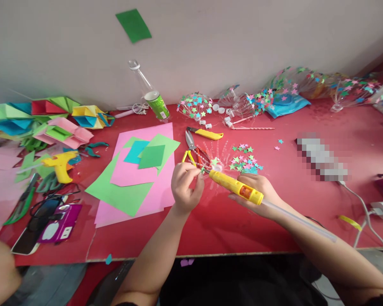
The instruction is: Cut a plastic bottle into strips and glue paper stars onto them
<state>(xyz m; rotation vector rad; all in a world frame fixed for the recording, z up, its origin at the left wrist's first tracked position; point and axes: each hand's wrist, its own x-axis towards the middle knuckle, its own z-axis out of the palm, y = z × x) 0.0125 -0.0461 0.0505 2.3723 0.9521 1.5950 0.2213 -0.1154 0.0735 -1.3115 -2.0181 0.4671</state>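
Observation:
My right hand [258, 187] is wrapped round a yellow hot glue gun [234, 185], with a clear glue stick [300, 221] poking out of its back end. The gun's tip meets a small green paper star [203, 169] pinched between thumb and finger of my left hand [187, 185]. Just beyond both hands lies a cut clear plastic bottle piece [217, 167] with strips spread outward, one bearing a pale green star [215, 162]. Loose paper stars [246, 163] lie in a pile to its right.
Scissors [191, 142] and a yellow cutter [207, 134] lie beyond my left hand. Coloured paper [121, 191] covers the left middle. A second glue gun [61, 165], phone [35, 231] and paper lanterns [64, 132] sit further left. Star-covered plastic pieces [194, 106] and a bottle [155, 100] stand along the wall.

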